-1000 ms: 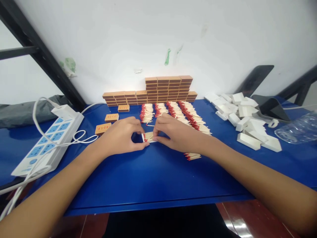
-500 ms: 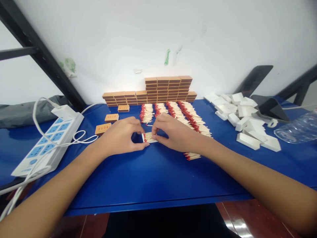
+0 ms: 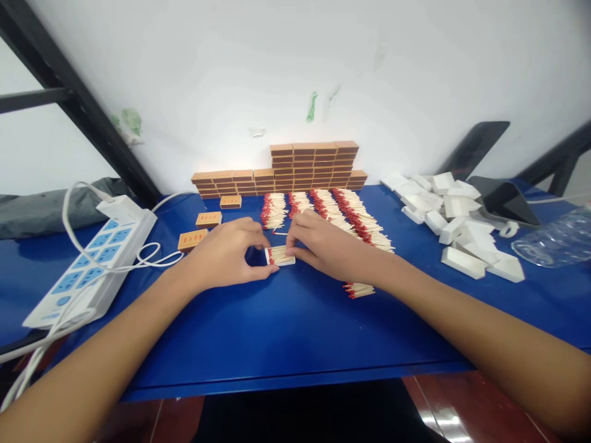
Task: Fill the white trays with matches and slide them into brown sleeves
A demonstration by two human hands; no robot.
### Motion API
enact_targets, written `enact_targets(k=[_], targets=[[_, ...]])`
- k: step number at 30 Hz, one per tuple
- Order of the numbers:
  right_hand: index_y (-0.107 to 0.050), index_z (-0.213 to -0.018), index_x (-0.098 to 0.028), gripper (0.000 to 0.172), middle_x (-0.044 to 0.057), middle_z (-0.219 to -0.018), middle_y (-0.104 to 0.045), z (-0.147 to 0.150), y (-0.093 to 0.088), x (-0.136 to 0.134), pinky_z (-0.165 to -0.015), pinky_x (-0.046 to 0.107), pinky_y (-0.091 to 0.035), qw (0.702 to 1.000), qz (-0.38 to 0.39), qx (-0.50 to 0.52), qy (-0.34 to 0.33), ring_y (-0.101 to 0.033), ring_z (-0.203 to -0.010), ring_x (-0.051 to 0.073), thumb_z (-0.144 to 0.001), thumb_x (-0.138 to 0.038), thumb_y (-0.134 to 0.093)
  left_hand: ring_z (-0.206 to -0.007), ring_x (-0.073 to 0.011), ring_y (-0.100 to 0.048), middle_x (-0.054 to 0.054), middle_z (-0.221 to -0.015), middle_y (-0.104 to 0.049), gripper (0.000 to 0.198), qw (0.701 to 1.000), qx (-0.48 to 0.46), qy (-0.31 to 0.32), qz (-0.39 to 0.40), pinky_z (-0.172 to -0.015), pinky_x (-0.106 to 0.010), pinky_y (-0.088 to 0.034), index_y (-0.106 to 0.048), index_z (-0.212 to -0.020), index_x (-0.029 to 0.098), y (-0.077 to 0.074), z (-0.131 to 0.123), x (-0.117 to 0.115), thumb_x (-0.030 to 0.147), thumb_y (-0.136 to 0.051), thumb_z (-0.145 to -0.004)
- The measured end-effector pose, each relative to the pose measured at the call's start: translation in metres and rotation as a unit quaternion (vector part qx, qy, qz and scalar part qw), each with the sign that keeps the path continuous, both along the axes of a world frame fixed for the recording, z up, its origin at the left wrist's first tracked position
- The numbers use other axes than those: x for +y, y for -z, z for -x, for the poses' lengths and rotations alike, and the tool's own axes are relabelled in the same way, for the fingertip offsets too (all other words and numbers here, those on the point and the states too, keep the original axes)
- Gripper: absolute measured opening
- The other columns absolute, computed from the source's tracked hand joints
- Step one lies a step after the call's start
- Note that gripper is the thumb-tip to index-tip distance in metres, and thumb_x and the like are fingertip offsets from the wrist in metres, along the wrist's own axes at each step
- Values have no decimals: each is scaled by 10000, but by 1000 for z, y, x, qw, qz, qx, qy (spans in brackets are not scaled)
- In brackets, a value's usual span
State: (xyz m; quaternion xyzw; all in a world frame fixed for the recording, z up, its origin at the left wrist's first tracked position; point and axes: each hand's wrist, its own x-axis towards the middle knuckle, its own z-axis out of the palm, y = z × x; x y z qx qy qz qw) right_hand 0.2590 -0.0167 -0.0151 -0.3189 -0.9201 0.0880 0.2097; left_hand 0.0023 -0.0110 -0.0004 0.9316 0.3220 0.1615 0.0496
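Head view. You are resting both forearms on the blue table, hands meeting near its middle. Your left hand is curling around the left end of a small white tray of matches, thumb and forefinger pinching that end where the red heads are lying. Your right hand is closing on the tray's right end, its fingers pressing together on the far edge and top. The tray is sitting flat on the table between the two hands, touching both.

Just behind your hands, rows of loose matches are lying in bands, red heads mostly to the left. A small bunch of matches is lying beside your right wrist. One stray match is lying just behind the tray.

Against the wall, a stack of brown matchboxes is standing like brickwork, taller on the right. Three single matchboxes are lying apart to the left of your left hand.

Far right, a heap of empty white trays is spreading out, with a clear plastic bag beyond it. Far left, a power strip with its white cable is lying on the table.
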Motion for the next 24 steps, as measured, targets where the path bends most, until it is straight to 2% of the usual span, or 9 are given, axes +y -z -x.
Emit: enact_targets(k=[5, 18, 24], targets=[[-657, -961, -166, 165, 129, -1055, -624, -1, -3, 0, -915, 427, -465, 1000, -22, -12, 11, -536, -1002, 269, -1077, -214, -550, -902, -237, -674, -60, -909, -724, 315, 1000, 1, -2, 2, -792, -366, -508, -816, -973, 201, -1, 0, -1, 506, -766, -913], [-674, -974, -187, 75, 102, -1048, -632, 1, 1, -5, -931, 421, -493, 999, 30, 32, -8, -571, -1043, 257, -1010, -155, -617, -894, -235, -679, -60, -918, -734, 300, 1000, -6, 6, -10, -792, -371, -519, -791, -956, 194, 2, 0, 2, 490, -777, -907], [-719, -994, -191, 145, 91, -1008, -601, 3, -3, -9, -883, 385, -494, 997, 22, 67, -45, -584, -1010, 238, -1034, -158, -584, -890, -237, -682, -56, -908, -731, 287, 1000, -7, 6, -11, -790, -370, -508, -780, -940, 197, 2, 0, 1, 482, -766, -912]])
